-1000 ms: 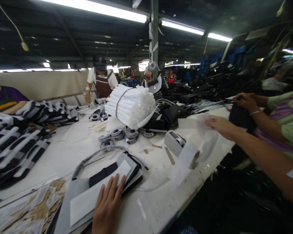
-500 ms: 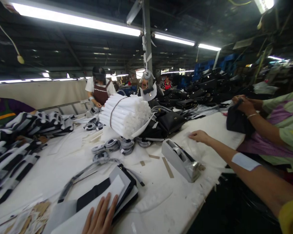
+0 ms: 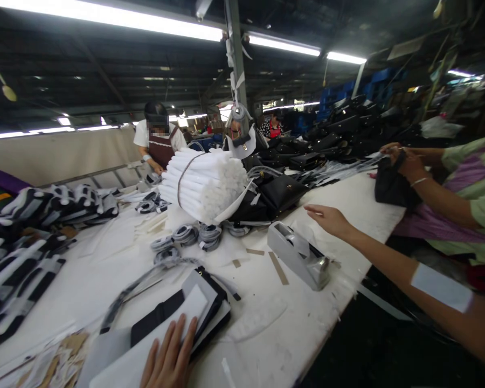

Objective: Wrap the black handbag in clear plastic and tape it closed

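My left hand (image 3: 167,358) lies flat, fingers spread wide, on a white sheet (image 3: 157,345) that sits on top of a flat black and grey bag piece (image 3: 202,302). A long grey strap (image 3: 145,280) curls away from that piece across the white table (image 3: 315,323).

My right hand (image 3: 327,220) is open and holds nothing. It floats just above the table, near the grey tape holder (image 3: 299,256). The tape holder is hard and boxy, and it stands between my two hands. Two thin brown strips (image 3: 278,268) lie flat beside it.

Farther back is one big bundle of white rolls (image 3: 204,183), tied with a band. The rolls look soft and round at the ends. Under the bundle are small coils of grey strap (image 3: 198,235); I count about five. Behind the bundle lie shiny black bags (image 3: 283,196).

On my left side is a pile of black and white striped cloth (image 3: 28,242). Near my left hand are torn brown paper bits (image 3: 60,361).

Another person's two hands (image 3: 404,159) hold a black bag (image 3: 392,186) at the right edge. One more person (image 3: 157,137) stands at the far end of the table.
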